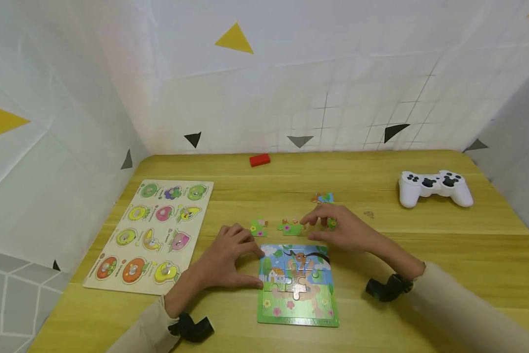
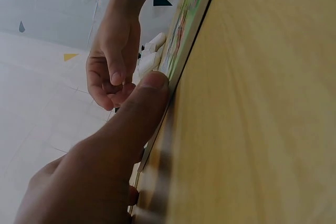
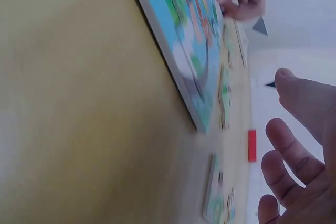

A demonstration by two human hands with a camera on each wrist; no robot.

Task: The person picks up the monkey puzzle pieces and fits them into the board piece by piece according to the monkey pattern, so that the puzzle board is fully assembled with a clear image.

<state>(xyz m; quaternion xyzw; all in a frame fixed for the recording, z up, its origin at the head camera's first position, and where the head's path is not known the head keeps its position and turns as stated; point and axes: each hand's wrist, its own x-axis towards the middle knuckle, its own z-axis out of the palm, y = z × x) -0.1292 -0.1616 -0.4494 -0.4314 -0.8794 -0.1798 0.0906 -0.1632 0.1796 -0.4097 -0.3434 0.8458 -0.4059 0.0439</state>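
Observation:
A square jigsaw puzzle board [image 1: 264, 318] with a green rim lies on the table, its picture made of fitted pieces. At its left edge rests my left hand [image 1: 229, 257], thumb and forefinger spread along the side; the left wrist view shows the thumb [image 2: 154, 82] against the rim. Just above the board's top right corner hovers my right hand [image 1: 341, 228], fingers loosely bent and apart, holding nothing. Loose jigsaw pieces lie beyond the board: a green one [image 1: 258, 228] by my left fingertips, a flowered one [image 1: 291, 228] by my right fingertips, another [image 1: 332, 223] partly hidden behind the right hand.
One more loose piece [image 1: 325, 197] lies farther back. A wooden fruit peg board [image 1: 134, 215] fills the table's left side. Near the back edge is a red block [image 1: 259, 160], and a white game controller [image 1: 435, 188] sits at the right. Fabric walls [image 1: 291, 88] enclose the table.

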